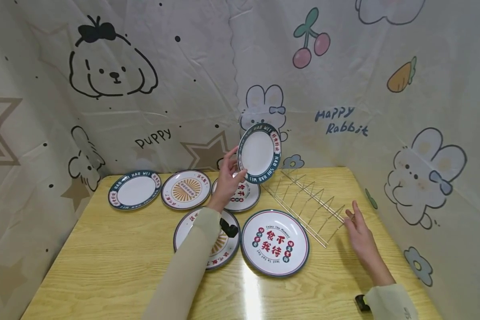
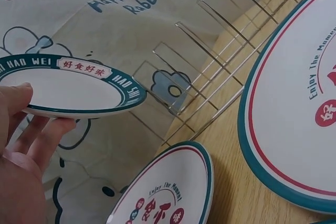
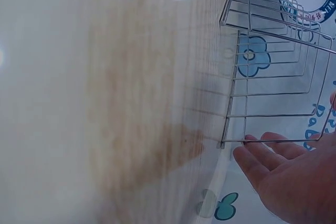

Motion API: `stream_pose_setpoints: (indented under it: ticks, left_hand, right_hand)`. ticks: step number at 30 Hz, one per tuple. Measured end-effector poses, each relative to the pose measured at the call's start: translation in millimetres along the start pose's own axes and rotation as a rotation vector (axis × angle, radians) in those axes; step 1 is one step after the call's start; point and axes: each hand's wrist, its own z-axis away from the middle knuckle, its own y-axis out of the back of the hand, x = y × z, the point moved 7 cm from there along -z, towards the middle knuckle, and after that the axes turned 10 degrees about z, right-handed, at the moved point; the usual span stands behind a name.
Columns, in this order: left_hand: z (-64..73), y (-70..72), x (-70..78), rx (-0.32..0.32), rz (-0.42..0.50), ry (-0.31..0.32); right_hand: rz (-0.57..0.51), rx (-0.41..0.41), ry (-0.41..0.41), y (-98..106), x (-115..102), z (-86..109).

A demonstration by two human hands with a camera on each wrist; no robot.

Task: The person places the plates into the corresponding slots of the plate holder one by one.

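Observation:
My left hand (image 1: 226,184) grips the left edge of a small white plate (image 1: 259,151) with a dark teal lettered rim, thumb on its face and fingers beneath. This plate is raised and tilted near the back wall, off the left end of a wire plate rack (image 1: 313,196). At the rack's near right end is my right hand (image 1: 360,238), fingers extended and right at the end wire in the right wrist view. Below the left hand lies a white plate with red characters (image 1: 244,202), partly covered. A larger matching plate (image 1: 276,243) lies in front of the rack.
A teal-rimmed oval-looking plate (image 1: 135,190) and a sunburst plate (image 1: 186,190) lie along the back left. Another sunburst plate (image 1: 224,255) sits partly under the left sleeve in view. Printed cloth (image 1: 208,66) hangs behind the wooden table (image 1: 104,258).

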Motion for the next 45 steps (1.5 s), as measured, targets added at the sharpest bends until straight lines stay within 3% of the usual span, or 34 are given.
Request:
stream_pose_setpoints:
  ticks: [11,26,45]
  left_hand:
    - [-3.3,-7.6,-2.1,-0.034,-0.026,-0.047]
    - [-3.1,-15.5,-13.2,-0.053,-0.098,-0.056]
    - [0.0,-20.6,-20.6,-0.055,-0.101,-0.069]
  right_hand:
    - [-0.01,0.022,0.006,0,-1,-0.4]
    - [0.007,0.027,0.014,1,-3,-1.7]
    - [-0.001,0.027,0.028,-1,0,-2.2]
